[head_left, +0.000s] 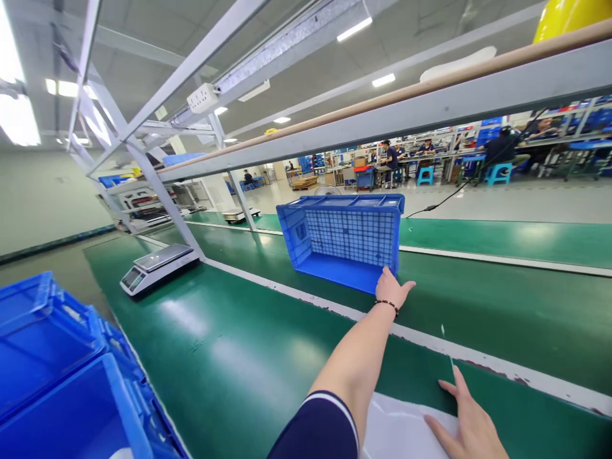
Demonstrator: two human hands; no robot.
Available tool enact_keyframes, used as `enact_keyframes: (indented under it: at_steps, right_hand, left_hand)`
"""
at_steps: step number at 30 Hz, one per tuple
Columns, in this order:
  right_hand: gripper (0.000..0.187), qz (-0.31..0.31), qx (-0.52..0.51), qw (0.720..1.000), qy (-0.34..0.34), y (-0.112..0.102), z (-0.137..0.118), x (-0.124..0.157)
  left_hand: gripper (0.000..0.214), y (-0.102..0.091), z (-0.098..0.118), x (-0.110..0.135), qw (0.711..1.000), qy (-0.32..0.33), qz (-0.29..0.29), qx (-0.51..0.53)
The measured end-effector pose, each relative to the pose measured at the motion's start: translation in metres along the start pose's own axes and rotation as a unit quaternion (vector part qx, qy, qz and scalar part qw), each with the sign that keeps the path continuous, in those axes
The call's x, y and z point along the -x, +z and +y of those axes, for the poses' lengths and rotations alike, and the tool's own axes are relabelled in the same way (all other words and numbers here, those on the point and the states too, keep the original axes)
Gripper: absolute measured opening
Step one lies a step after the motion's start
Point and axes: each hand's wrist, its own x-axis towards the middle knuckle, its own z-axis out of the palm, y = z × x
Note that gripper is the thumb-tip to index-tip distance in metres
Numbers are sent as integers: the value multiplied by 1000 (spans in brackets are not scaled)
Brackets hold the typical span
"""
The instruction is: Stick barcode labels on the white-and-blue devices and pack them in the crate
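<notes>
A blue crate [349,233] stands on its side on the green bench [229,319], left hand [392,291] at its edge, thumb splayed, grip unclear. The right hand's [471,417] fingers spread loosely over a white sheet [401,430] (the scale panel [132,280] is too small to read).

- Most fingers of the left hand [392,291] are out of sight at the blue crate [351,237], right of center.
- The bottom edge cuts off the right hand [475,424] and the white sheet [401,430].
- Blue bins [48,350], lower left, are cropped.
- The scale's display [132,280] is unreadable.
- Distant workers [390,158], upper right, are tiny.
</notes>
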Motion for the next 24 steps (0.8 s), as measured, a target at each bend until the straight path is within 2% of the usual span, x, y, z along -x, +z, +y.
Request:
enact_keyframes:
  at_steps: [3,6,9,13,17,20,22,24]
  right_hand:
    - [86,-9,-3,1000,3,3,3,-2]
    - [85,-12,-5,1000,11,7,6,-3]
    - [85,-11,-12,1000,17,13,13,-2]
    - [86,-10,-20,1000,21,22,25,-3]
    - [87,-8,-29,999,28,21,27,-6]
    - [86,-18,-41,998,38,15,21,-8]
    - [85,-25,-47,998,43,11,18,-9]
    - [86,-24,-54,997,46,10,18,-10]
  left_hand:
    - [49,-2,0,-17,999,-31,6,-10]
    - [40,-22,-11,-20,998,-37,21,-35]
    - [38,-60,-30,-14,997,-30,38,-68]
    - [36,-128,-56,-3,991,-17,64,-117]
    - [33,-187,-66,8,984,4,64,-166]
    - [29,-213,-62,24,979,34,11,-199]
    - [27,-222,-58,42,974,51,-24,-218]
    - [27,-228,-57,68,969,55,-36,-237]
